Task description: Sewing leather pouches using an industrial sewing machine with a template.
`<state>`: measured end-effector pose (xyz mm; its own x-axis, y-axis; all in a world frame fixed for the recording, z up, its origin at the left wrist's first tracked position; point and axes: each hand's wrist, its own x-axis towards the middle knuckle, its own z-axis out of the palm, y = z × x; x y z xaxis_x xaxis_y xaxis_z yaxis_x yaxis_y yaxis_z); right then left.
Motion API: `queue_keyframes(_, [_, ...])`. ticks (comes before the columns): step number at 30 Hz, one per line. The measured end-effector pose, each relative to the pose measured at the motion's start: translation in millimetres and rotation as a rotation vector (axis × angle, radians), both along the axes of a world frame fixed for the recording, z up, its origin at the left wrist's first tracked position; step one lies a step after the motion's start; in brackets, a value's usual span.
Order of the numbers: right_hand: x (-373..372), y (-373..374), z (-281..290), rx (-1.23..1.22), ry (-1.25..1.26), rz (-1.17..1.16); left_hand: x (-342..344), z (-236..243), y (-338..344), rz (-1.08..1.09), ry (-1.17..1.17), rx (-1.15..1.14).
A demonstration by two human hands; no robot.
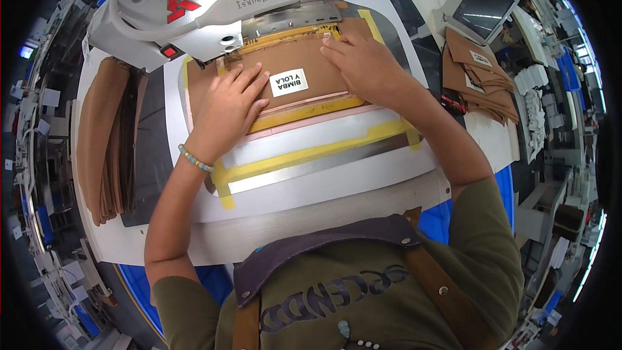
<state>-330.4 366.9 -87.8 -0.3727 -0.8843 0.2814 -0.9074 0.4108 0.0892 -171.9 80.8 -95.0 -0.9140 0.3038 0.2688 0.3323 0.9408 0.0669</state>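
Note:
A brown flat panel (262,94) with a white printed label (288,82) sits in a yellow-edged frame (308,111) under the head of a white sewing machine (214,29). My left hand (228,104) lies on the panel's left part, fingers spread, just left of the label. On the right part of the panel rests my right hand (363,68), its fingers stretched toward the far edge near a small pale tab (326,39). Neither hand grips anything that I can see. The panel's two ends are partly covered by my hands.
A stack of brown pieces (107,142) stands at the left table edge. To the right are more labelled brown pieces (476,81), a red-and-black tool (453,105) and a screen (483,3). A white plate with yellow tape (311,155) lies nearer to me.

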Motion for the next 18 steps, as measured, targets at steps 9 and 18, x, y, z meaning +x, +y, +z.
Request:
queue_keyframes(9, [3.8,-22.3,-2.4,0.012,-0.058,0.020,-3.5,6.4,6.4,-0.013,-0.070,0.137])
queue_keyframes(18, [8.6,-49.3,-14.4,-0.081,0.049,0.128,-0.3,5.3,2.6,0.014,-0.053,0.052])
